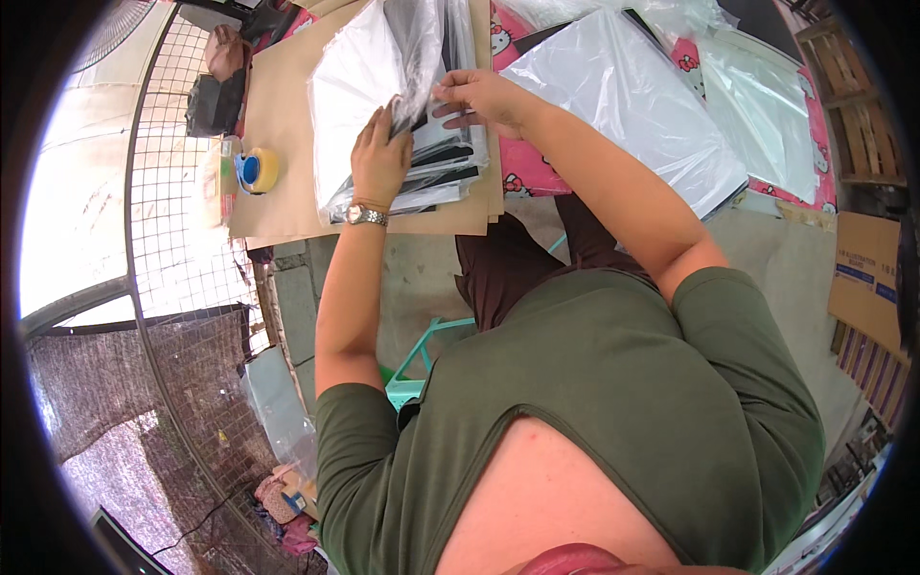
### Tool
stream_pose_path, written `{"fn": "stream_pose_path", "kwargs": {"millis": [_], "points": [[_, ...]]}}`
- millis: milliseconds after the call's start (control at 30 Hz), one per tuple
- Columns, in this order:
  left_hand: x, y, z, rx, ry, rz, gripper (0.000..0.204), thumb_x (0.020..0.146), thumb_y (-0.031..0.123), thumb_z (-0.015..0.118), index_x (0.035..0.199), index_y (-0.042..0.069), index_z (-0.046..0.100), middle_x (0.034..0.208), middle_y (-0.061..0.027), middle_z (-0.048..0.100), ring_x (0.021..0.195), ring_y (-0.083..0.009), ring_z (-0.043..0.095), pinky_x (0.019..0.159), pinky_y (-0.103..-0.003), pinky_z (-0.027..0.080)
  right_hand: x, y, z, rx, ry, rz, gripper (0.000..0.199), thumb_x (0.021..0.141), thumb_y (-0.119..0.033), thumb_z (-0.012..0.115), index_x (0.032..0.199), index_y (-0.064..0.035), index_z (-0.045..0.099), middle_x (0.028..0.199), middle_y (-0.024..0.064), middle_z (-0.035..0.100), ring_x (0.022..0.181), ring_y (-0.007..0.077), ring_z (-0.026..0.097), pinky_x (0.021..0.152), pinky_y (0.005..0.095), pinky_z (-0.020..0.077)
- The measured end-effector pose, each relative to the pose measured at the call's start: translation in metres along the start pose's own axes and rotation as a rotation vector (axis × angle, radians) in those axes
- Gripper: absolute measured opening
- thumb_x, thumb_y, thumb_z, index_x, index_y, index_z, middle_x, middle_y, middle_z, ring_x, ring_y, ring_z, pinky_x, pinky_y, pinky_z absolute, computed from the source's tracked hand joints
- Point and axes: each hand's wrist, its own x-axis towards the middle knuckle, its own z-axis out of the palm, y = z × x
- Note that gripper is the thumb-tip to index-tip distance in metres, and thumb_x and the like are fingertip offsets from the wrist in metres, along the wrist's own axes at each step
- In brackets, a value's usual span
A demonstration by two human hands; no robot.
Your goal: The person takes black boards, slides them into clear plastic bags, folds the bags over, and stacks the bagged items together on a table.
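Observation:
A stack of white and black sheets in clear plastic sleeves [335, 125] lies fanned out on brown cardboard. My left hand [381, 163], with a metal watch at the wrist, rests on the stack, its fingers stretched toward a crumpled fold. On the other side of that fold, my right hand [489, 101] reaches in from the right. Its fingertips close on the edge of the crumpled clear plastic [419, 88]; the other fingers are spread, and the thumb is partly hidden. Several black and clear edges show below the right fingers.
Brown cardboard [278, 201] covers the table's left part, with a yellow tape roll [259, 171] at its edge. Right of it, a plastic-covered white stack [613, 105] and clear sleeves [767, 115] lie on pink cloth [537, 172]. A wire grid [177, 105] stands at left.

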Motion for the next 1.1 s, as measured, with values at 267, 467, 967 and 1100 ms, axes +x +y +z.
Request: {"fn": "stream_pose_path", "kwargs": {"millis": [267, 467, 967, 1100], "points": [[0.004, -0.019, -0.02, -0.064, 0.121, -0.102, 0.014, 0.076, 0.012, 0.064, 0.088, 0.006, 0.067, 0.105, -0.0189, 0.061, 0.079, -0.0292, 0.063, 0.067, -0.035, 0.052, 0.005, 0.001, 0.018, 0.267, 0.05, -0.03, 0.021, 0.089, -0.016, 0.054, 0.101, 0.0009, 0.054, 0.094, 0.0108, 0.06, 0.091, 0.0226, 0.061, 0.082, 0.0349, 0.0509], [0.014, -0.016, -0.026, -0.119, 0.11, -0.219, 0.013, 0.075, 0.016, 0.066, 0.085, 0.007, 0.068, 0.104, -0.0173, 0.061, 0.076, -0.0268, 0.064, 0.064, -0.033, 0.053, 0.022, 0.072, -0.003, -0.864, 0.444, -0.065, 0.048, 0.071, -0.031, 0.07, 0.1, 0.0049, 0.057, 0.094, 0.0252, 0.062, 0.093, 0.0375, 0.06, 0.082, 0.0399, 0.0474], [-0.018, -0.019, -0.015, -0.243, 0.059, -0.27, 0.013, 0.078, 0.013, 0.063, 0.085, 0.004, 0.067, 0.109, -0.0253, 0.057, 0.091, -0.0358, 0.062, 0.075, -0.037, 0.051, 0.016, -0.007, 0.018, 0.002, -0.035, 0.076, 0.024, 0.089, -0.012, 0.047, 0.105, 0.006, 0.048, 0.108, 0.0137, 0.054, 0.092, 0.0244, 0.062, 0.079, 0.0339, 0.0525], [-0.004, -0.031, -0.034, -0.278, 0.164, -0.256, 0.014, 0.082, 0.01, 0.061, 0.091, 0.002, 0.065, 0.107, -0.0231, 0.059, 0.085, -0.0346, 0.063, 0.067, -0.036, 0.051, 0.014, -0.005, 0.007, 0.086, -0.043, 0.092, 0.02, 0.088, -0.01, 0.049, 0.099, 0.0064, 0.052, 0.102, 0.0169, 0.056, 0.094, 0.0293, 0.061, 0.08, 0.0356, 0.0526]]}}
